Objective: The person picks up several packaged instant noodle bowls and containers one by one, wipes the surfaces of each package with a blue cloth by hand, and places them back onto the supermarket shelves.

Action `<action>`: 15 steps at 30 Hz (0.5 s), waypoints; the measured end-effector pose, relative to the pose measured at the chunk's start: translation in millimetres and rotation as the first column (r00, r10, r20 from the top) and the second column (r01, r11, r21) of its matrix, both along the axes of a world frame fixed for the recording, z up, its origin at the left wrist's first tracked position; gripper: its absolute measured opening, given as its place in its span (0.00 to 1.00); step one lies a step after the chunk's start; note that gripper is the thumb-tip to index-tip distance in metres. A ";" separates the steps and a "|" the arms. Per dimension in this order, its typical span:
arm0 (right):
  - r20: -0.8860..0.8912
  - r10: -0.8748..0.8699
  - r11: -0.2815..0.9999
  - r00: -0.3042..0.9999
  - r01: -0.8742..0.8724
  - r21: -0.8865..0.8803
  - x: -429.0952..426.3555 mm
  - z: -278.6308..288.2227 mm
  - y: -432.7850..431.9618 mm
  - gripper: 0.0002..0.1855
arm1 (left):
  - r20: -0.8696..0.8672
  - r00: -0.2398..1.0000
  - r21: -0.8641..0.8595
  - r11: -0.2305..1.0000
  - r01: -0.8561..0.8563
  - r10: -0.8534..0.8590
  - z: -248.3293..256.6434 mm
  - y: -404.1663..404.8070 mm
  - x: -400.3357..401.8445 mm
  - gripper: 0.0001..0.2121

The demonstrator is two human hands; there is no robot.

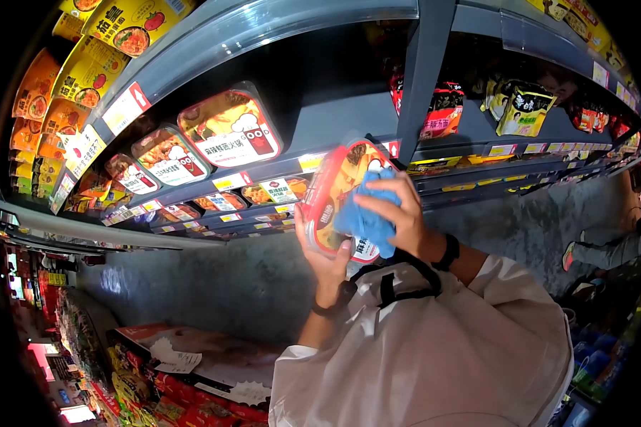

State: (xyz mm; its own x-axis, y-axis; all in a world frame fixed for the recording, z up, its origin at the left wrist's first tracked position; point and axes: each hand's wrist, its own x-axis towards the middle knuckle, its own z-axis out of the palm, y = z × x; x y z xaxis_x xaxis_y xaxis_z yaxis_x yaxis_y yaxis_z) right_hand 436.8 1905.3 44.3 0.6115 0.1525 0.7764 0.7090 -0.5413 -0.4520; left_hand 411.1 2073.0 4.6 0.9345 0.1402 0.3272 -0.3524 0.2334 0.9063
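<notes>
My left hand (326,261) grips the near left edge of a plastic food box (336,197) with a red rim and a picture lid, its thumb over the edge. A crumpled blue cloth (368,213) lies against the lid, pressed there by my right hand (403,211), whose fingers spread over it. Part of the lid is hidden behind the cloth. The box is tilted in front of the shelf edge. Similar boxes stand on the shelf to the left, the largest (232,131) nearest, then a smaller one (172,157).
Bagged noodles (526,109) fill part of the shelf beyond a grey upright (424,69). Yellow noodle tubs (88,74) are stacked at upper left. Behind me is a display (219,352) of packaged goods. At the right, a person's leg and shoe (569,256) show on the aisle floor.
</notes>
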 end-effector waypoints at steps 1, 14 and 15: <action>-0.026 -0.025 0.999 0.999 0.026 0.029 7.8 1.3 -1.7 0.26 | -0.046 0.999 -0.004 1.000 -0.020 0.020 3.1 0.6 -1.7 0.50; -0.180 0.042 0.999 0.983 -0.041 0.006 -10.2 -12.0 -1.3 0.27 | 0.014 0.996 0.172 0.981 -0.089 0.088 -13.9 8.4 -5.5 0.47; -0.155 -0.005 1.000 0.988 0.002 -0.017 -2.0 -6.8 -3.9 0.28 | 0.018 0.996 0.176 0.980 -0.090 0.088 -12.2 10.8 -6.9 0.47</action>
State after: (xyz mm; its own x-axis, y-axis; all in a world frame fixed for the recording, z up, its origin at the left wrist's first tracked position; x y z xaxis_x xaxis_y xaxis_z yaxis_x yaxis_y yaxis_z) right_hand 434.8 1901.4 37.5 0.7246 0.1621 0.6698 0.6292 -0.5520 -0.5472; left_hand 404.2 2083.8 -7.5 0.9173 0.1614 0.3640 -0.3742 0.0372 0.9266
